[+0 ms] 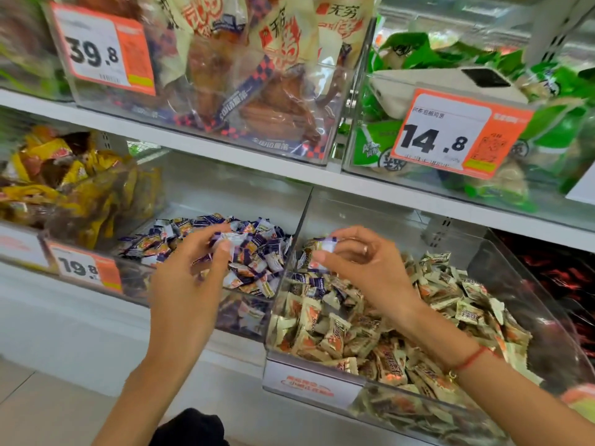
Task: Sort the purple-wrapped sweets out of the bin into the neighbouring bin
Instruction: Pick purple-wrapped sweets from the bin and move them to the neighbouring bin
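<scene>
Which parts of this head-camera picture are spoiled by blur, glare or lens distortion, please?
Head view: motion blur smears the left hand and the purple-wrapped sweet pinched by the right hand; glare streaks the clear bin fronts; the wide lens bows the shelf edge; the corners are soft.

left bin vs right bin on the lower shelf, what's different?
The left bin holds purple-wrapped sweets; the right bin holds mostly cream-wrapped sweets, with a few purple ones near the divider. The left bin shows a 19.8 price tag; the right bin's front label shows no price. Both are clear plastic.
</scene>
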The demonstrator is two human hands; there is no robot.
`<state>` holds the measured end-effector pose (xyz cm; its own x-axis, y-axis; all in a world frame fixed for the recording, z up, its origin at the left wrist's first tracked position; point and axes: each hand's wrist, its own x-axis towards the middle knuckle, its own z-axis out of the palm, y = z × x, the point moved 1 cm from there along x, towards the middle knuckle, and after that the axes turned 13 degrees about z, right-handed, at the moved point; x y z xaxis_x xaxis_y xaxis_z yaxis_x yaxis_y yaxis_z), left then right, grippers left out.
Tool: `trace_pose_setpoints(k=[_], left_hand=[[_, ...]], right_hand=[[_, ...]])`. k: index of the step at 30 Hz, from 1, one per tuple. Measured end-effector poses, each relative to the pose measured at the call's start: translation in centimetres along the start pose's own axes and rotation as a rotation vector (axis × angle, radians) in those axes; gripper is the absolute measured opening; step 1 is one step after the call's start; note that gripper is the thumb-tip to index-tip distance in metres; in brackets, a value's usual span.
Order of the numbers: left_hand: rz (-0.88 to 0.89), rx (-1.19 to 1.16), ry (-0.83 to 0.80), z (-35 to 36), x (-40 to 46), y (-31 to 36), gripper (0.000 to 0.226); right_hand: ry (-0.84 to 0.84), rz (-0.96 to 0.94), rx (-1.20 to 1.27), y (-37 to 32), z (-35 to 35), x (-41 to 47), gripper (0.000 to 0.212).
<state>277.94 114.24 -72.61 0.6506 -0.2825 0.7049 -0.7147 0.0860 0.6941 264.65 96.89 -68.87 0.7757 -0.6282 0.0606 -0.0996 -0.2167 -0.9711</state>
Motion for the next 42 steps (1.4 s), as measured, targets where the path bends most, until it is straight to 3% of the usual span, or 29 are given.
trace_pose_setpoints(k=[2,6,10,14,20,24,26,33,38,42], left_hand=[[0.165,0.252,-0.074,-0.5,1.3,-1.1,0.02],[0.388,0.566,-0.279,-0.8,3.3,-3.7,0.022],[0.379,0.665,-0.485,-1.0,4.1,-4.9,0.027],[0.327,0.552,-0.412,-0.5,2.9,-1.8,0.03],[0.366,0.452,-0.552,2.5,-0.4,1.7,0.044],[0.36,0.443,-0.558,2.5,-0.5,1.4,0.043],[0.359,0.433,-0.565,2.5,-0.4,1.6,0.043],[0.347,0.453,-0.592,2.4,-0.4,1.8,0.043],[0.479,0.537,-0.502,3.2,-0.5,2.3,0.029],[0.513,0.463,-0.492,4.8,-0.6,4.7,0.03]], right_hand=[[0.009,-0.134,-0.053,-1.5,2.3,0.7,0.023],[0.001,-0.291,-0.444,-2.4,5.6,3.4,0.019],[-0.033,-0.266,-0.603,-2.2,4.8,4.9,0.023],[0.17,-0.318,-0.687,0.0,0.3,4.3,0.021],[-0.28,-0.114,-1.177,5.6,-0.2,5.8,0.041],[-0.389,-0.129,-1.568,6.8,1.7,7.1,0.049],[-0.392,-0.12,-1.647,7.0,2.5,7.2,0.047],[-0.415,-0.011,-1.078,6.7,0.6,6.5,0.018],[-0.268,0.027,-0.699,4.7,-3.0,3.4,0.019],[-0.225,0.123,-0.389,2.7,-5.5,0.2,0.02]])
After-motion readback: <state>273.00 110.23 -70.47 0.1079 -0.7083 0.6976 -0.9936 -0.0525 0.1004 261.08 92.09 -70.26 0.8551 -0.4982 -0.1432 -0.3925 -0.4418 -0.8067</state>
